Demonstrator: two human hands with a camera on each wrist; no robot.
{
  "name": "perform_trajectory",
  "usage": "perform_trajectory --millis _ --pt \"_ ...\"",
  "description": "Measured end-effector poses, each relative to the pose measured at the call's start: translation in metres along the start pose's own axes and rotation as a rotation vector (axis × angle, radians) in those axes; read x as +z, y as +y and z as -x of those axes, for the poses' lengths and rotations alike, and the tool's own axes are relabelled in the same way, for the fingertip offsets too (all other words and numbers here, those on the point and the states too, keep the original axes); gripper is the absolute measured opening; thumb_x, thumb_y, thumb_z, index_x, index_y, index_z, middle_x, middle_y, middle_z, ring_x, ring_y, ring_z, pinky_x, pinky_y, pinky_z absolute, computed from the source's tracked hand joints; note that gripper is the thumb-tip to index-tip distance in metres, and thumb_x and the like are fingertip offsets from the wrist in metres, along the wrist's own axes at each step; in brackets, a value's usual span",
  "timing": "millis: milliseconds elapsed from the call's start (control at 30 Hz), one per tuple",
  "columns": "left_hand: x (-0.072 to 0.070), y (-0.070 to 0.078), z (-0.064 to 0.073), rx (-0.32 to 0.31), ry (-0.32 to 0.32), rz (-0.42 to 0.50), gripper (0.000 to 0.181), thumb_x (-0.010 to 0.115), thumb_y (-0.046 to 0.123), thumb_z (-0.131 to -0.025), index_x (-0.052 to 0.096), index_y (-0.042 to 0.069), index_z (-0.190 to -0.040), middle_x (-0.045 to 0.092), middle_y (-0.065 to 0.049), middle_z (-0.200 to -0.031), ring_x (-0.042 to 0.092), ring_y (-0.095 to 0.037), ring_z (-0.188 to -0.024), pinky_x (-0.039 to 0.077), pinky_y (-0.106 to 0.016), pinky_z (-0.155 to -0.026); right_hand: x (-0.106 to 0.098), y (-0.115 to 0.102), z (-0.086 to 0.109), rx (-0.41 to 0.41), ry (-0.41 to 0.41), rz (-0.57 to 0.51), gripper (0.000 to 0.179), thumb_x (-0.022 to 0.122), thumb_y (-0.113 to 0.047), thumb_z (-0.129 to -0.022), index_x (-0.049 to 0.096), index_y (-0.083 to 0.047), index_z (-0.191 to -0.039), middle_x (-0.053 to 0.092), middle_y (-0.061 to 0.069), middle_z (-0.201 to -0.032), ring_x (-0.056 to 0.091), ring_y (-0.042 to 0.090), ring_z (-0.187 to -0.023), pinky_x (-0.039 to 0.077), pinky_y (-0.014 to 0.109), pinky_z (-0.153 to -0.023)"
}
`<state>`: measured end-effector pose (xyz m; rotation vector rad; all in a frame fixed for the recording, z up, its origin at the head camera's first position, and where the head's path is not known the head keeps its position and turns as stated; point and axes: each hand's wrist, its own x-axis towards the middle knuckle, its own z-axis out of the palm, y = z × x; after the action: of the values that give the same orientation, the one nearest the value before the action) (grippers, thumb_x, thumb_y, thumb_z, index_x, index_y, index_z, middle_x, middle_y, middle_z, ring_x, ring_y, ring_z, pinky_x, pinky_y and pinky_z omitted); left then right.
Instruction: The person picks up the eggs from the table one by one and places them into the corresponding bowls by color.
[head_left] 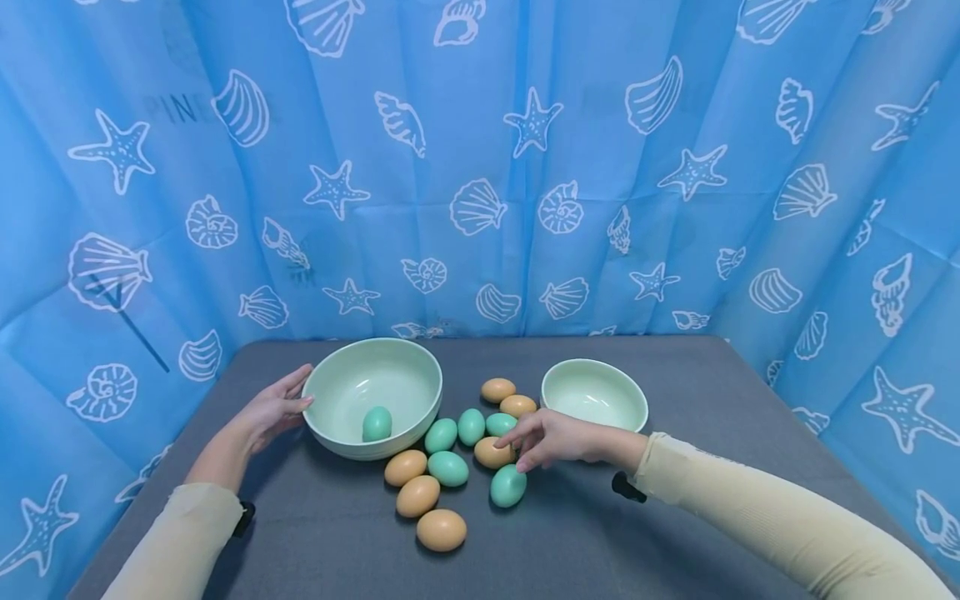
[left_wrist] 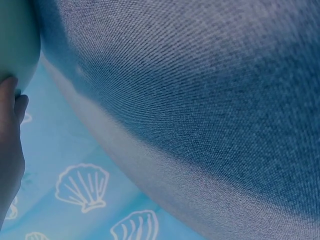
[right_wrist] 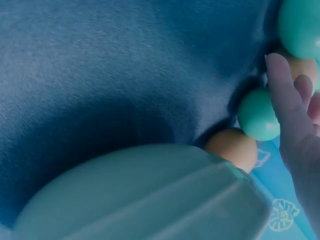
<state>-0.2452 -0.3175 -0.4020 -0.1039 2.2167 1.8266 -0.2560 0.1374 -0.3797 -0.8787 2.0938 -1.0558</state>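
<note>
A blue shell-print curtain [head_left: 480,125] hangs behind a gray bench [head_left: 322,542]. On the bench's left side sits a big bowl [head_left: 360,375]; a small bowl [head_left: 592,387] sits right. The left hand [head_left: 273,410], fingers extended, rests against the big bowl's outer side, apparently steadying it. The right hand [head_left: 558,437], thumb and fingers apart, hangs over the eggs, seemingly holding nothing; whether it touches any, I cannot tell. Between the bowls lie 6 orange eggs [head_left: 441,531] and 5 green eggs [head_left: 448,469], perhaps grouped there to suit either hand. The near green egg [head_left: 507,488], by the right thumb, has its long axis pointing away from the person, leaning right; its narrow end is unclear. The orange egg [head_left: 491,454] under the fingers lies crosswise. 1 more green egg [head_left: 377,425] lies in the big bowl, long axis front to back.
</note>
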Motion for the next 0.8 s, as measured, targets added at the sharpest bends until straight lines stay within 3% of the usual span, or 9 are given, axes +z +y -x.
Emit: perform_trajectory --millis 100,300,533,800 --pt "0.0 0.0 0.001 0.0 -0.004 -0.002 0.074 0.044 0.006 -0.107 -0.008 0.008 -0.16 -0.012 -0.017 -0.166 -0.003 -0.041 -0.153 0.018 -0.061 -0.12 0.001 0.001 0.0 0.009 -0.015 0.011 0.038 0.071 -0.004 -0.091 0.066 0.002 -0.129 0.072 0.014 -0.098 0.058 0.014 -0.075 0.05 0.028 -0.063" --pt "0.0 0.0 0.001 -0.001 -0.01 0.0 0.073 0.043 0.007 -0.107 -0.008 0.008 -0.16 -0.012 -0.017 -0.166 -0.004 -0.04 -0.153 0.017 -0.061 -0.12 0.003 0.001 0.001 0.034 -0.06 0.026 0.04 0.072 -0.005 -0.091 0.065 0.001 -0.13 0.064 0.014 -0.121 0.059 0.01 -0.08 0.05 0.028 -0.061" --pt "0.0 0.001 0.0 -0.006 -0.005 0.003 0.073 0.043 0.006 -0.107 -0.008 0.008 -0.16 -0.012 -0.017 -0.166 -0.005 -0.04 -0.153 0.017 -0.06 -0.12 0.008 0.005 0.002 0.062 -0.049 0.069 0.042 0.076 -0.006 -0.088 0.067 -0.001 -0.129 0.06 0.011 -0.116 0.06 0.013 -0.084 0.047 0.029 -0.057" --pt "0.0 0.001 0.0 -0.012 -0.002 0.004 0.073 0.044 0.007 -0.107 -0.008 0.008 -0.16 -0.012 -0.017 -0.166 -0.005 -0.04 -0.153 0.016 -0.061 -0.12 0.01 0.012 0.001 0.055 -0.059 0.096 0.045 0.075 -0.009 -0.09 0.065 -0.004 -0.133 0.069 0.007 -0.121 0.052 0.006 -0.068 0.04 0.021 -0.049"
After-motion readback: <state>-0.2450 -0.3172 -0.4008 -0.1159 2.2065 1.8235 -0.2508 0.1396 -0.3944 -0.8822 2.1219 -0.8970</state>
